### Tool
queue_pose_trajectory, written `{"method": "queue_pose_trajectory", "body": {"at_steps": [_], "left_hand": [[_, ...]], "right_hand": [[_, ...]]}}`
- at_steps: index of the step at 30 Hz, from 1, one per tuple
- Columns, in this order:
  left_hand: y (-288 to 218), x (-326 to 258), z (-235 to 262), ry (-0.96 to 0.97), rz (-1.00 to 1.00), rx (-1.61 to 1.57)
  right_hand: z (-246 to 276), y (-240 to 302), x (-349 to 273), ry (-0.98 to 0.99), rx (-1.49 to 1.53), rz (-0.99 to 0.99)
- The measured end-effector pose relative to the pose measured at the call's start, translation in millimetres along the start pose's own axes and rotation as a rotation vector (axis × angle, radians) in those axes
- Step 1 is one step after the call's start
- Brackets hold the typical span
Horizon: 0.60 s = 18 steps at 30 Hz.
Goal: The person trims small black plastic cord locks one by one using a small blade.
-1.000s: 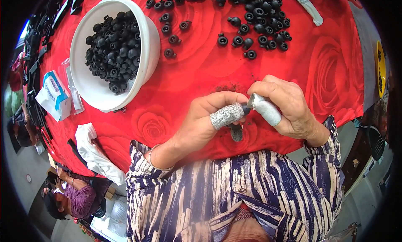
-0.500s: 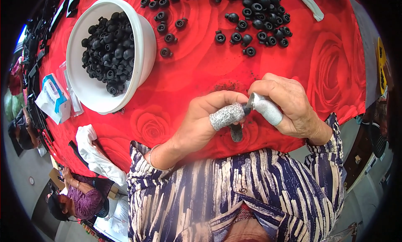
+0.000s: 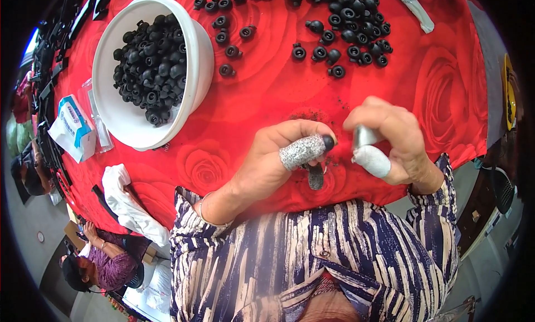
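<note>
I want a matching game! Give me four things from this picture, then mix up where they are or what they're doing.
Things
1. Round white plastic tub
2. The person's left hand
3. Blue-and-white packet
4. Red rose-patterned cloth

Places and states
A. Spread under the tub
B. Gripping one small shiny black piece
C. Has a rim around a heap of rounded black pieces
D. Just left of the tub

Right pairs: 1-C, 2-B, 3-D, 4-A
</note>
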State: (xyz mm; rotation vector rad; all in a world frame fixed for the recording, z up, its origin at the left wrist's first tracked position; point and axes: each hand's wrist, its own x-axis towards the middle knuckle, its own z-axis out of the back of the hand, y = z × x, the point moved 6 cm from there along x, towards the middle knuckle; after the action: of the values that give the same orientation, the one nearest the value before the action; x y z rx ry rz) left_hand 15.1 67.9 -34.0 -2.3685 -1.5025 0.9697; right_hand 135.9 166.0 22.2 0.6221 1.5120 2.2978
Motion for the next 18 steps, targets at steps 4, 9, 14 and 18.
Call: {"method": "queue_pose_trajectory", "body": {"at_steps": [4, 9, 14, 18], "left_hand": [[1.7, -0.9, -0.9, -0.020, 0.011, -0.002], [8.5, -3.7, -8.7, -0.016, 0.035, -0.167], [15.2, -3.6, -8.6, 0.011, 0.019, -0.259], [17.6, -2.4, -6.2, -0.023, 0.007, -0.240]], "right_hand": [[-5.4, 16.6, -1.1, -0.121, -0.293, 0.230], [-20.9, 18.6, -6.2, -0.203, -0.390, 0.331], [-21.6, 23.8, -12.3, -0.174, -0.522, 0.492], [-23.9, 26.9, -12.7, -0.185, -0.568, 0.557]]}}
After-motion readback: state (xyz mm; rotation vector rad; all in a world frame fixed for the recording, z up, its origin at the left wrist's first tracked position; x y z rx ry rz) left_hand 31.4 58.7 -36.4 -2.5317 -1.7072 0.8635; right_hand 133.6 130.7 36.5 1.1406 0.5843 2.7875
